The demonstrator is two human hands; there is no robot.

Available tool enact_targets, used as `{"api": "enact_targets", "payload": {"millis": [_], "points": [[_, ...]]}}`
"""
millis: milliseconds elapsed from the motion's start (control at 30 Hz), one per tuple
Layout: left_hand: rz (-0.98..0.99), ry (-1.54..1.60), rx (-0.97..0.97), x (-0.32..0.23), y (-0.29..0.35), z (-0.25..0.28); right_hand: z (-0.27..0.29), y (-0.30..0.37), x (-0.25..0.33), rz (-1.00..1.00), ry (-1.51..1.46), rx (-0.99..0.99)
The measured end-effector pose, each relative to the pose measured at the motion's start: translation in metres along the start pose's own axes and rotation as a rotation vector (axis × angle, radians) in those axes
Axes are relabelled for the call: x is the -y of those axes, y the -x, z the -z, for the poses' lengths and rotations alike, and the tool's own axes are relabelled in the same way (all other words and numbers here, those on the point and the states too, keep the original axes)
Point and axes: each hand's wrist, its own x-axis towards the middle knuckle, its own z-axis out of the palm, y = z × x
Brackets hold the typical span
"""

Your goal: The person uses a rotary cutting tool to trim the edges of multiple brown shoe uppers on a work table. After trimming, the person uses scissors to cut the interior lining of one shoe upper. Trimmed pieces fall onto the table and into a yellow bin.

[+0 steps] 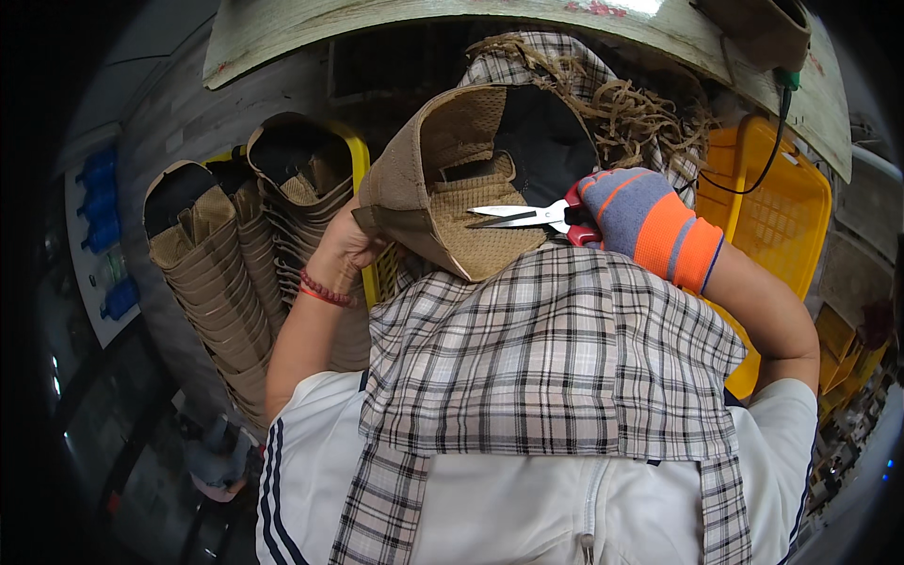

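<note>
In my lap area stands a brown boot upper (pixel 400 179), a wide open shell with a tan textured lining and a dark inner wall. My bare left hand (pixel 352 237), with red bracelets at the wrist, is closed on its left side; most of its fingers are hidden behind the material. My right hand (pixel 636 215), in a grey and orange striped glove, is closed round the red handles of scissors (pixel 532 217). Their silver blades point left, slightly parted, across the opening and in front of the tan lining.
Nested stacks of similar uppers (pixel 221 273) stand at the left, beside a yellow basket (pixel 361 165). Tan trimmed strips (pixel 650 113) lie on checked cloth beyond my right hand. A yellow crate (pixel 800 212) is at the right. A pale table edge (pixel 424 11) spans the far side, with a black cord (pixel 770 151) hanging down.
</note>
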Motion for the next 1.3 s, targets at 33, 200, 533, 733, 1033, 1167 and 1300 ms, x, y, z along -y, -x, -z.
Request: {"api": "enact_targets", "payload": {"millis": [33,200,533,733,1033,1167,1300], "points": [[-0.002,0.002,0.010,0.001,-0.002,0.003,-0.001,-0.001,0.000,0.006,-0.008,-0.013],[0.002,0.018,0.001,0.004,-0.004,0.009,0.003,-0.002,0.006,-0.021,-0.010,-0.015],[-0.023,-0.009,-0.022,-0.001,0.001,0.001,0.004,0.012,-0.009,-0.055,0.024,-0.215],[0.010,-0.035,-0.065,-0.010,0.006,-0.011,0.009,0.008,-0.014,0.038,-0.041,-0.287],[-0.035,-0.041,-0.026,-0.003,0.004,-0.012,0.006,0.000,-0.007,0.093,-0.042,-0.117],[-0.056,-0.032,-0.016,0.001,0.005,-0.009,0.003,0.002,-0.008,0.030,-0.036,-0.038],[0.007,0.031,-0.060,-0.009,0.009,-0.021,0.004,0.001,-0.005,0.046,-0.012,-0.058]]}}
